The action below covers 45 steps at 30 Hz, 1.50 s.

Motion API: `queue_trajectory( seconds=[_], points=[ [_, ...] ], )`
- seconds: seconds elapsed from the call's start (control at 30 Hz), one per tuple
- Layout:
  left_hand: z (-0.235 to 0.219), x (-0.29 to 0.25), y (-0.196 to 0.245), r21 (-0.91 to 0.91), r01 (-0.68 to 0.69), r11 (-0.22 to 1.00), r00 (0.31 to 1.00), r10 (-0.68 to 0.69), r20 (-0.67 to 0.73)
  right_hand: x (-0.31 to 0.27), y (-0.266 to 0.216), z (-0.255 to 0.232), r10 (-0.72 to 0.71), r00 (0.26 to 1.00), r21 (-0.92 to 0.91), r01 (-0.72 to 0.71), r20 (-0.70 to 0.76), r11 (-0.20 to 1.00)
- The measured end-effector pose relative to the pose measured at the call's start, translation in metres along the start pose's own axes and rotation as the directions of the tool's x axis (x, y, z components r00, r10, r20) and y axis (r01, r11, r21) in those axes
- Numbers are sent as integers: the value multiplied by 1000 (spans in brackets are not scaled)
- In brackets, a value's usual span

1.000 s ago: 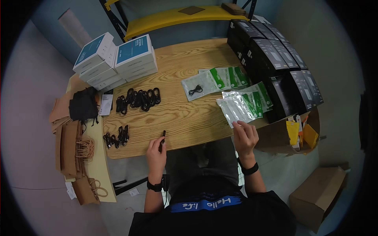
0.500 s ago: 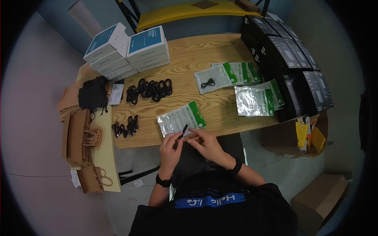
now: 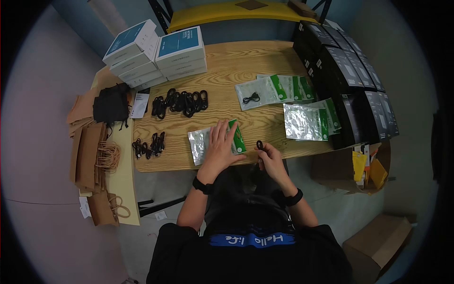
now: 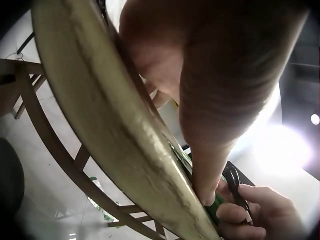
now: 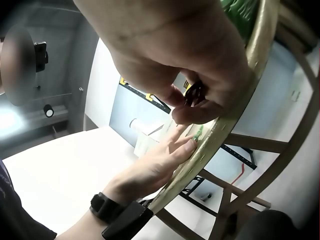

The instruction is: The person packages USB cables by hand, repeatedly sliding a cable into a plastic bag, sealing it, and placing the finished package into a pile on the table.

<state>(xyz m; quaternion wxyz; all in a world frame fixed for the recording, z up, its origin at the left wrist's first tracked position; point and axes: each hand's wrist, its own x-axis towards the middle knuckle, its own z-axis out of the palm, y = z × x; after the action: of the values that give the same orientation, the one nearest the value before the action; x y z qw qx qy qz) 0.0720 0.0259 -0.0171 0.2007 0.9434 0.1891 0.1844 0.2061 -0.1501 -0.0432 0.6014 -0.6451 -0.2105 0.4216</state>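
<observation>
My left hand (image 3: 217,154) lies with spread, straight fingers over a clear bag with a green header (image 3: 198,143) near the table's front edge. It covers the bag's middle. Just right of that bag, my right hand (image 3: 273,163) pinches a coiled black cable (image 3: 259,144) at the table edge. The left wrist view shows the cable (image 4: 233,181) between thumb and fingers. Dark loops of it poke out from the right fingers in the right wrist view.
Two groups of coiled black cables (image 3: 182,103) lie on the left. More green-topped bags (image 3: 305,122) lie right, one with a cable (image 3: 251,98) on it. White-blue boxes (image 3: 179,52) and black boxes (image 3: 347,71) are stacked behind. Paper bags (image 3: 87,156) sit far left.
A bag from the right pile came to the front middle. The cable passed from my left hand to my right, which moved rightward with it. My left hand came down on the bag.
</observation>
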Motion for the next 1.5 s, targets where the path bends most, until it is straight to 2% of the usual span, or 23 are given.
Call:
queue_trajectory(
  seconds=[0.03, 0.1, 0.17, 0.23, 0.3, 0.43, 0.5, 0.63, 0.7, 0.93, 1.0, 1.1, 1.13, 1.2, 1.3, 1.4, 1.5],
  points=[
    [6, 3, -5, 17, 19, 1000, 998, -20, 67, 0, -5, 1, -3, 1000, -1, 3, 0, 1000],
    [13, 4, -11, 3, 30, 1000, 996, -30, 84, -2, -15, 6, -39, 999, -218, 42, 15, 975],
    [16, 4, -14, -10, 40, 999, 994, -39, 106, -2, -18, 7, -64, 998, -260, 65, 9, 964],
    [12, 1, -12, -109, 106, 988, 990, -94, 104, -3, -21, 8, -80, 997, -300, 79, 9, 951],
    [10, 1, -11, -83, 111, 990, 988, -102, 115, 0, -27, 8, -51, 997, -373, 69, 59, 925],
    [10, 2, -13, -31, 83, 996, 991, -79, 110, 7, -27, 14, -122, 988, -390, 148, 90, 909],
    [10, 3, -13, -53, 85, 995, 991, -79, 110, 11, -31, 17, -199, 974, -467, 228, 111, 854],
    [7, 1, -10, -84, 96, 992, 989, -85, 119, 20, -33, 22, -213, 968, -467, 252, 136, 848],
    [9, 0, -9, -78, 84, 993, 990, -75, 116, 28, -23, 23, -281, 947, -460, 322, 156, 828],
    [12, -6, -8, -101, 32, 994, 995, -22, 99, 35, -22, 26, -269, 954, -501, 299, 134, 812],
    [13, -7, -8, -96, 24, 995, 995, -14, 101, 40, -22, 26, -130, 981, -455, 181, 141, 872],
    [12, -8, -5, -96, 17, 995, 994, -6, 108, 41, -25, 26, -114, 990, -506, 139, 81, 851],
    [11, -8, -4, -101, 18, 995, 994, -6, 113, 41, -27, 28, -114, 990, -506, 141, 83, 851],
    [13, -9, -4, -95, 21, 995, 993, -10, 116, 40, -31, 33, -211, 975, -639, 205, 67, 741],
    [13, -9, -2, -94, 26, 995, 993, -15, 118, 46, -28, 36, -270, 963, -632, 216, 11, 744],
    [13, -11, -2, -103, 26, 994, 993, -14, 116, 53, -22, 35, -303, 953, -611, 253, 22, 751],
    [13, -10, -3, -111, 16, 994, 993, -3, 119, 62, -23, 32, -243, 969, -589, 219, 39, 778]
  ],
)
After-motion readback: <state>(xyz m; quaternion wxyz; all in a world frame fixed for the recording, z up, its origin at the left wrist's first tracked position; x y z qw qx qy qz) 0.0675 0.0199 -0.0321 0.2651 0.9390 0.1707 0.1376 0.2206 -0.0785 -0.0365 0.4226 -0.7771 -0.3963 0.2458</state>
